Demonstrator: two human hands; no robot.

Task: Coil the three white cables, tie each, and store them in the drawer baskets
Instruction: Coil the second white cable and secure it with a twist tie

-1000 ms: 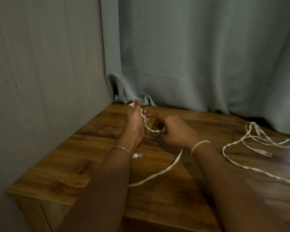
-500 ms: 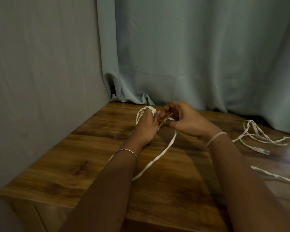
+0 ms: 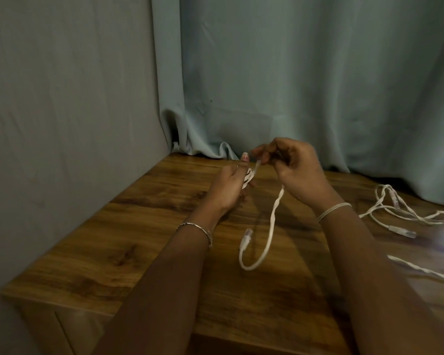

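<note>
My left hand (image 3: pixel 230 187) is closed around a small coil of a flat white cable (image 3: pixel 271 226), thumb raised. Just to its right, my right hand (image 3: pixel 291 170) pinches the same cable near its fingertips, above the wooden top. From the right hand the cable's free tail hangs down, curves in a loop and ends in a clear plug (image 3: pixel 247 235). More loose white cable (image 3: pixel 405 216) with plugs lies tangled on the right of the cabinet top. A pale band (image 3: pixel 333 211) circles my right wrist.
The wooden cabinet top (image 3: pixel 139 226) stands in a corner, with a grey wall at the left and a blue-green curtain (image 3: pixel 292 85) behind. A drawer front (image 3: pixel 69 326) shows below the near edge. No baskets are in view.
My right hand has lifted and moved right, drawing the cable up. The long tail that lay across the wood has shortened, and its plug end now hangs in the air.
</note>
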